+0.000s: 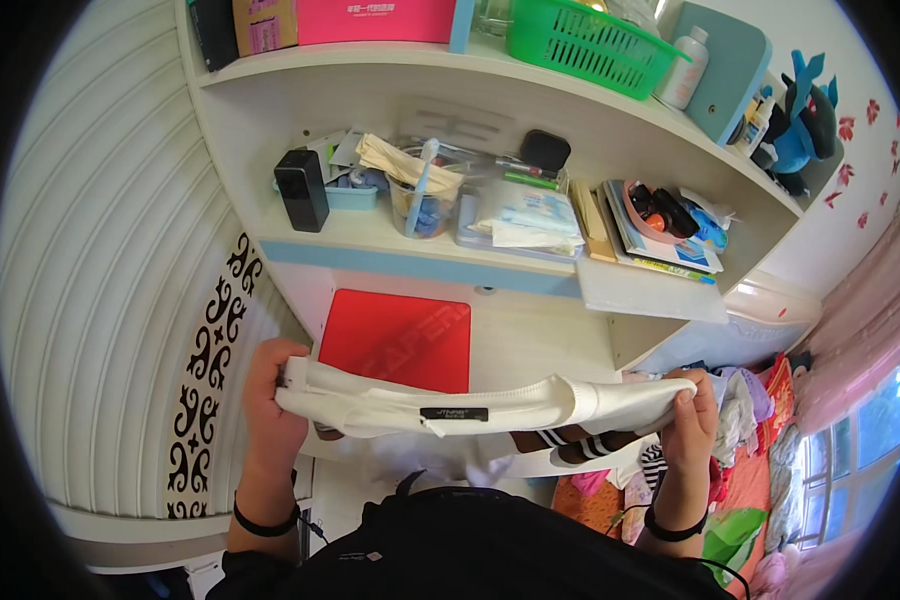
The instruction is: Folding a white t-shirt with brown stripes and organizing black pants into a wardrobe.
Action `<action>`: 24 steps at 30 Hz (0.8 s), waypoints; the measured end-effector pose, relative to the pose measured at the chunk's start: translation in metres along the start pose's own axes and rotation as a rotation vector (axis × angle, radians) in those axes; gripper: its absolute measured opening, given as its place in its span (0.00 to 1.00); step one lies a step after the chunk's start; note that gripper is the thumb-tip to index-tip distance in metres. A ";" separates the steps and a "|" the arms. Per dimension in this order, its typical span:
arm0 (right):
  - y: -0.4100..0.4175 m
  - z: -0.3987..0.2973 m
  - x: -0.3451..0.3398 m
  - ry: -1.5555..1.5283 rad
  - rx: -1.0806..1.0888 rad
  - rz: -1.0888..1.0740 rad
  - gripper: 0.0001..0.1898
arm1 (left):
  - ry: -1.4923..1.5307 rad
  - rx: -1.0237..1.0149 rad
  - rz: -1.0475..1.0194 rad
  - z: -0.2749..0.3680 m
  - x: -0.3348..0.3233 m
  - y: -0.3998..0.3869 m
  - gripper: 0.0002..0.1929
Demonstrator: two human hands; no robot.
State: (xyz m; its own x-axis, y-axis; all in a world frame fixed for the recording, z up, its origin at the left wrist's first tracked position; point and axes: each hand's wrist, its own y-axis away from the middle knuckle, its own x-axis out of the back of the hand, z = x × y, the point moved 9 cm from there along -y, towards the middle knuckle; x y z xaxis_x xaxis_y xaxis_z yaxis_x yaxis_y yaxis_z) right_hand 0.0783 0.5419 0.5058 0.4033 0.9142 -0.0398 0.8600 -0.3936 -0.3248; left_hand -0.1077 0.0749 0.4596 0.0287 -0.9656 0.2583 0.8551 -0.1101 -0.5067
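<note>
A white garment (521, 409) is stretched between my two hands, its collar edge facing up at me. A small black label (454, 414) bearing writing sits in the middle of the collar. My left hand (270, 409) grips one end, the thumb in front of the cloth. At the other end, my right hand (691, 416) pinches the fabric between thumb and fingers. Dark brown cloth with white stripes (581, 442), perhaps a sleeve, hangs below the right half. The garment's lower part is blurred and partly hidden.
Behind the garment, a red flat mat (397, 337) lies on the pale desk (540, 337). Shelves above hold a black box-shaped device (301, 191), a plastic cup (424, 202) and a green basket (596, 49). Piled clothes (742, 412) cover a bed at right; a ribbed white panel (120, 262) stands left.
</note>
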 end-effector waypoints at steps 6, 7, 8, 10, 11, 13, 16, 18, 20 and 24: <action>0.025 0.045 0.031 0.455 -0.069 0.043 0.10 | -0.247 0.132 -0.371 -0.003 -0.027 0.021 0.16; 0.030 0.052 0.031 0.465 -0.163 -0.002 0.09 | -0.249 0.130 -0.379 0.001 -0.022 0.022 0.16; 0.037 0.056 0.032 0.474 -0.258 -0.048 0.08 | -0.309 0.172 -0.574 0.000 -0.031 0.032 0.16; 0.046 0.052 0.034 0.374 -0.383 -0.155 0.05 | -0.377 0.211 -0.766 0.006 -0.026 0.037 0.17; 0.054 0.054 0.048 0.154 -0.355 -0.150 0.07 | -0.194 0.157 -0.905 0.024 -0.029 0.041 0.16; 0.060 0.019 0.051 -0.229 -0.201 -0.201 0.07 | 0.005 0.103 -1.059 0.049 -0.026 0.049 0.15; 0.049 -0.002 0.054 -0.288 -0.071 -0.242 0.11 | 0.260 0.146 -0.710 0.073 -0.003 0.032 0.15; 0.042 0.027 0.051 -0.039 -0.277 -0.258 0.08 | 0.033 0.175 -0.942 0.054 -0.028 0.024 0.16; 0.043 0.068 0.047 0.120 -0.573 -0.264 0.06 | -0.205 0.319 -1.058 0.022 -0.047 0.036 0.17; 0.069 0.141 0.061 0.419 -0.784 -0.520 0.20 | -0.290 0.490 -1.213 -0.022 -0.080 0.083 0.19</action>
State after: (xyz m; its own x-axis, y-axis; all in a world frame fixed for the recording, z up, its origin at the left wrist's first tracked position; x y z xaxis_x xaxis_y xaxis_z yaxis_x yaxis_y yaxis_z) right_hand 0.1181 0.5840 0.3473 -0.1294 0.9416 0.3109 0.8609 -0.0489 0.5064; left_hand -0.0504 0.1382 0.3782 -0.8193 -0.2268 0.5266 0.5122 -0.7020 0.4947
